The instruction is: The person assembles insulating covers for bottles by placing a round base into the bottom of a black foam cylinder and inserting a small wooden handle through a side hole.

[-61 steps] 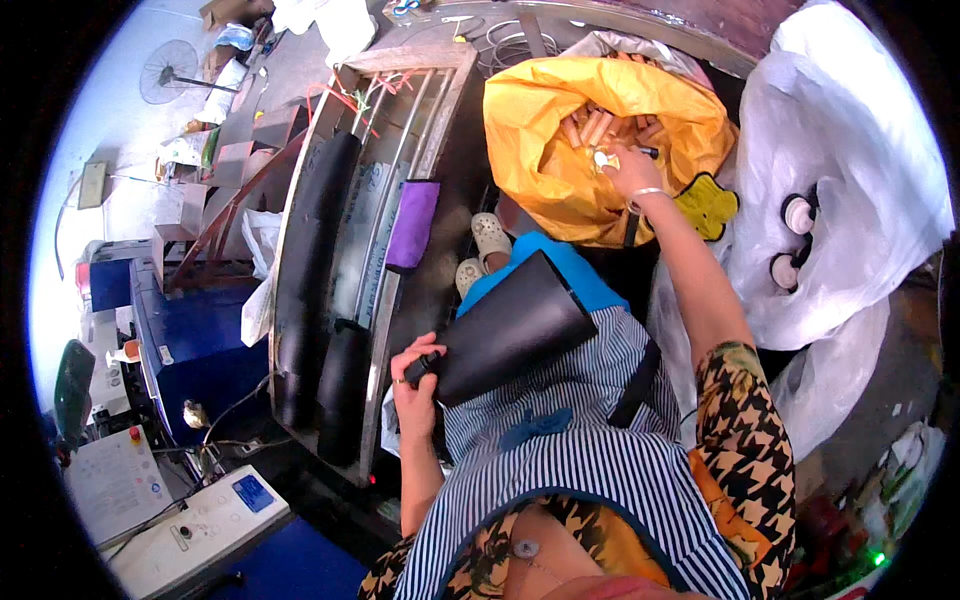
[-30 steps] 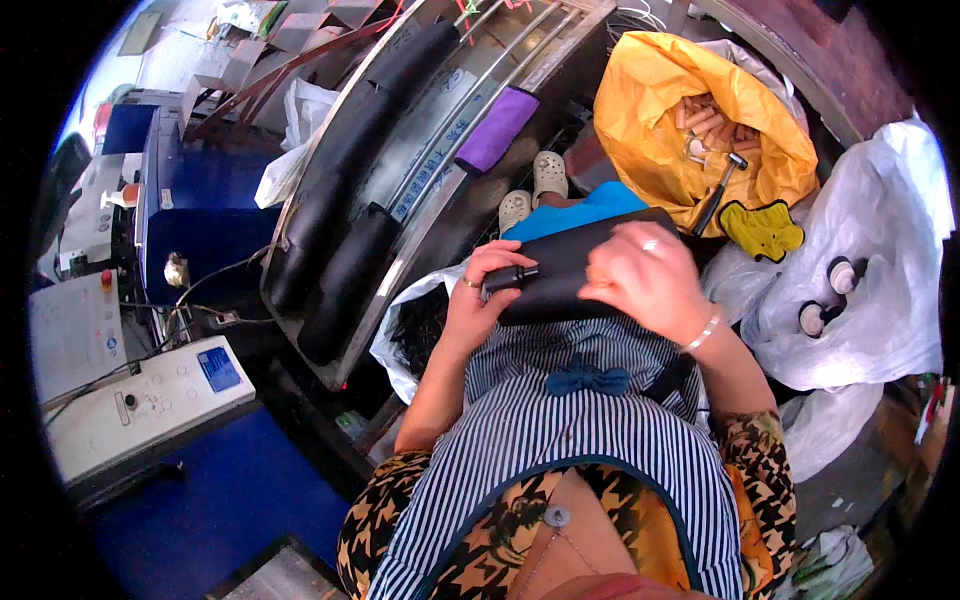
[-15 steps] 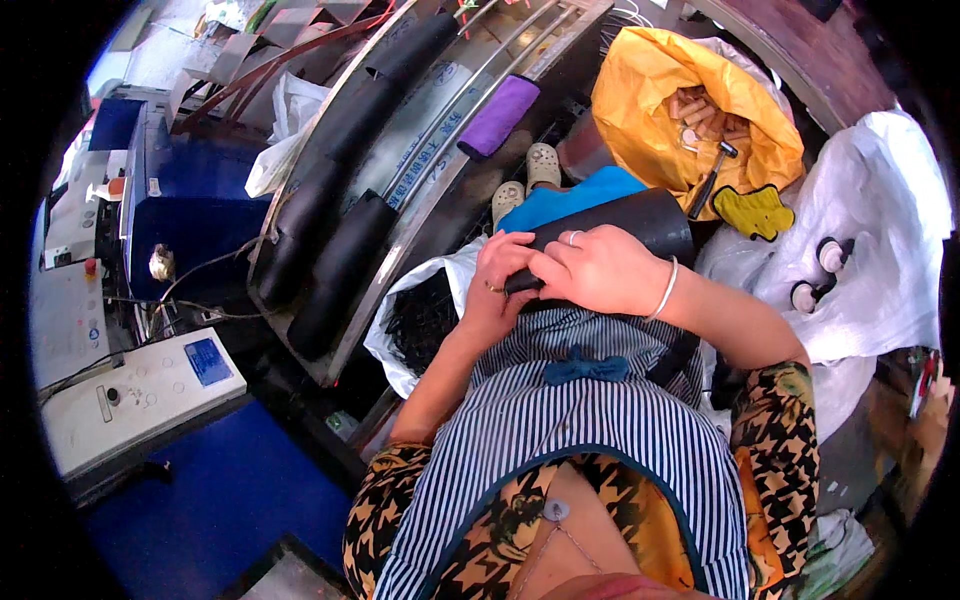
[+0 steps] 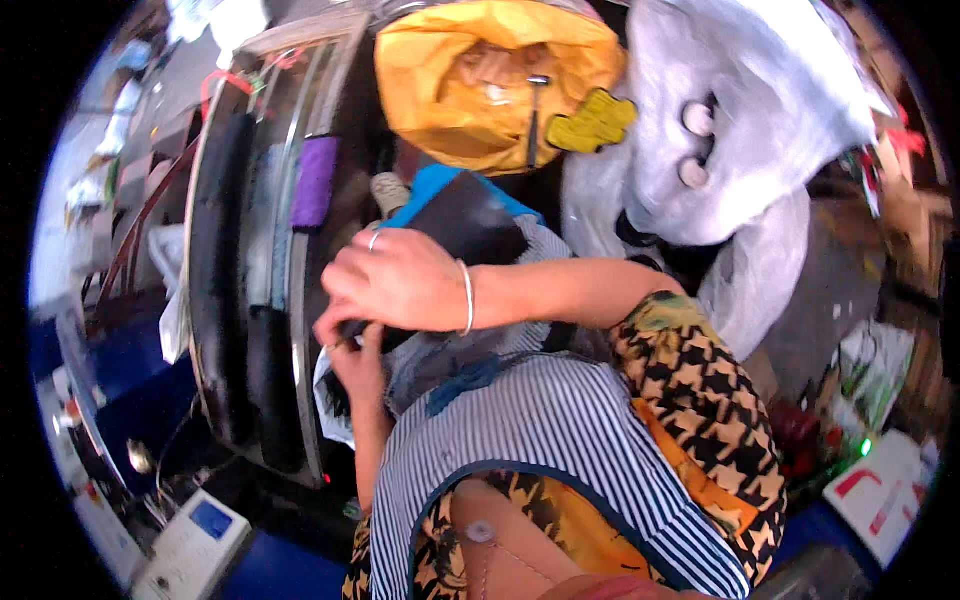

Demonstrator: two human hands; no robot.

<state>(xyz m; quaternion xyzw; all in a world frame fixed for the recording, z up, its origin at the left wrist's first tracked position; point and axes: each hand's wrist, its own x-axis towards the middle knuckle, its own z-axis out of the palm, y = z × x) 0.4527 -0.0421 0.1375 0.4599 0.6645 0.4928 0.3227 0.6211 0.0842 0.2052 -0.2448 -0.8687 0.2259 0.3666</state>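
Note:
Across my lap, on a blue cloth (image 4: 432, 182) and the striped apron (image 4: 520, 400), lies a wide black tube (image 4: 465, 220). My right hand (image 4: 400, 282), with a ring and a white bangle, reaches over its left end with fingers curled down. Below it, my left hand (image 4: 358, 362) meets those fingertips, thumb and fingers closed. A dark edge, apparently of the tube, shows between the two hands. The picture is smeared, and the right hand hides most of that grip.
On the left stands a long metal-edged trough with black tubes (image 4: 225, 270) and a purple roll (image 4: 315, 182). Ahead, a yellow sack (image 4: 430, 110) bears a hammer (image 4: 534, 120) and a yellow glove (image 4: 592, 120). A white sack (image 4: 770, 110) is at the right.
The view has turned, so the sacks and trough have shifted left. My hands remain together at the tube's left end, with the right hand now covering more of the left.

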